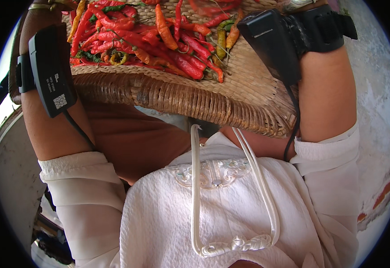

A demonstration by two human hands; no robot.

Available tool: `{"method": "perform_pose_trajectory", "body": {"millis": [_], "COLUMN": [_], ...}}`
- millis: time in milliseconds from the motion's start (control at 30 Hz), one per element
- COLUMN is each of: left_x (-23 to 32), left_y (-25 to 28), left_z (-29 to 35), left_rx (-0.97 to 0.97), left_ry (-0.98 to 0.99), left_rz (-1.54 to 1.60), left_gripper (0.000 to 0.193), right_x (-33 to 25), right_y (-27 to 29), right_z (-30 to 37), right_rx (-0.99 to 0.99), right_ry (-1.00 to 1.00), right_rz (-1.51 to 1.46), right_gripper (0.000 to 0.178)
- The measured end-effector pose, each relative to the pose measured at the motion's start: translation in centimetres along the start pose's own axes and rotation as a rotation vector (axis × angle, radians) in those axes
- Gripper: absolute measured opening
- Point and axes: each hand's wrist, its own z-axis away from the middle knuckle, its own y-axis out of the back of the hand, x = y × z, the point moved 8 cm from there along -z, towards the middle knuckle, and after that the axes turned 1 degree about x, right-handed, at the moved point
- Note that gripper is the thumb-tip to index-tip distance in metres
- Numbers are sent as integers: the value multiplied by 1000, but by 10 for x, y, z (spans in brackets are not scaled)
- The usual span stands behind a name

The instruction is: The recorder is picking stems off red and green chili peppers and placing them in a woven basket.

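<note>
A woven wicker tray [181,100] with a thick wrapped rim lies across the upper part of the view. On it is a heap of red chili peppers [119,38], with some orange, yellow and green ones among them. One orange chili pepper [165,27] lies on top near the middle. At the top edge a patch of red is smeared by motion. My left forearm [47,134] reaches up along the tray's left side, my right forearm [324,94] along its right. Both hands lie beyond the top edge, so what they hold or touch is hidden.
Black devices are strapped to my left wrist [52,71] and right wrist [275,42], each trailing a cable. White cord loops [196,178] hang from my white top, close below the tray's rim. A worn pale wall or floor surface [378,111] shows at the right.
</note>
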Motion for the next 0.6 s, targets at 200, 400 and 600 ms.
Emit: {"method": "perform_pose_trajectory", "body": {"millis": [200, 400, 600], "left_x": [-23, -17, -22], "left_y": [-88, -95, -104], "left_z": [22, 56, 56], "left_rx": [-588, -841, -798], "left_ry": [-359, -359, -346], "left_rz": [-321, -506, -608], "left_gripper": [28, 30, 18], "right_x": [7, -6, -1], "right_y": [-8, -4, -11], "right_z": [-5, -8, -9], "right_rx": [-14, -6, -14], "right_ry": [71, 137, 114], "right_rz": [-31, -59, 4], "right_gripper": [28, 29, 30]}}
